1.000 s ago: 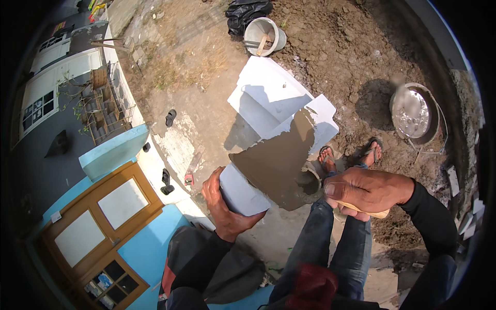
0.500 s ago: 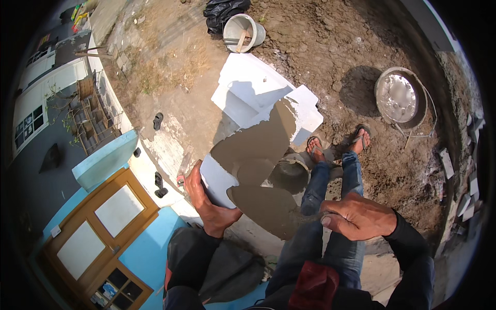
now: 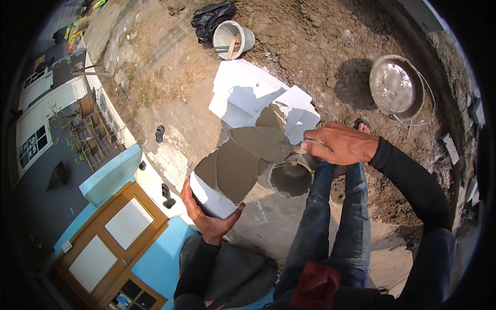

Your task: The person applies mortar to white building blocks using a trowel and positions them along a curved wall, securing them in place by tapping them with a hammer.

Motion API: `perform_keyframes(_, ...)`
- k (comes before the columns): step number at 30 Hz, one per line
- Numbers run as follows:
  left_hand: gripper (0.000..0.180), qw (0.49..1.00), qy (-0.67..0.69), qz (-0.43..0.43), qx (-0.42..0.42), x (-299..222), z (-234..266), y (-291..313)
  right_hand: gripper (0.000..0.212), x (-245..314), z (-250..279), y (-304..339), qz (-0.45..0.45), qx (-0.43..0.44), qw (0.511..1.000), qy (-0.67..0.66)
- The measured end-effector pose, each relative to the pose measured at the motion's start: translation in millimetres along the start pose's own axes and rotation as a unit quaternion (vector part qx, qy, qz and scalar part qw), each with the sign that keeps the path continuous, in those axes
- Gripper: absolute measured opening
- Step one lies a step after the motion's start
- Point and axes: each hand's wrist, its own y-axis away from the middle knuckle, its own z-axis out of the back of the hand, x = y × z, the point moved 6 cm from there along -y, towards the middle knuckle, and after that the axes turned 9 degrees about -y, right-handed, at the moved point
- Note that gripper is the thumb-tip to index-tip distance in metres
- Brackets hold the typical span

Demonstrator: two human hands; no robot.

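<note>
From where I stand, the nearest things are the worker's jeans (image 3: 318,227) and a red cloth (image 3: 315,285) at the waist, with a dark bundle (image 3: 235,274) on the ground to the left. The left hand (image 3: 206,213) grips the near end of a white block (image 3: 211,199), thumb on one side and fingers spread along the other. Wet grey mortar (image 3: 235,173) coats the block's upper face. The right hand (image 3: 338,143) is curled around a trowel (image 3: 261,140), its handle hidden in the fist and its smeared blade lying over the mortar. Just beside the block, close to the legs, stands a small bucket (image 3: 272,184) with grey inside.

Past that, more white blocks (image 3: 248,85) lie together in sun and shadow. Off to the right is a round pail (image 3: 375,88) on rough soil. Farther out, a pale bucket (image 3: 248,39) holding wood strips leans by a black bag (image 3: 209,19).
</note>
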Motion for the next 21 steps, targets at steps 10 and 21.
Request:
perform_keyframes(10, 0.124, 0.999, -0.031, -0.008, -0.003, 16.6, 3.2, 12.9, 0.056, -104.1, -8.8, -33.6, -0.006, -0.047, 0.998, -0.027)
perform_keyframes(21, 0.124, 0.999, -0.036, 0.003, 0.001, 22.3, 4.1, 20.2, 0.047, -84.1, -36.4, -4.9, -0.190, 0.072, 0.890, -0.409)
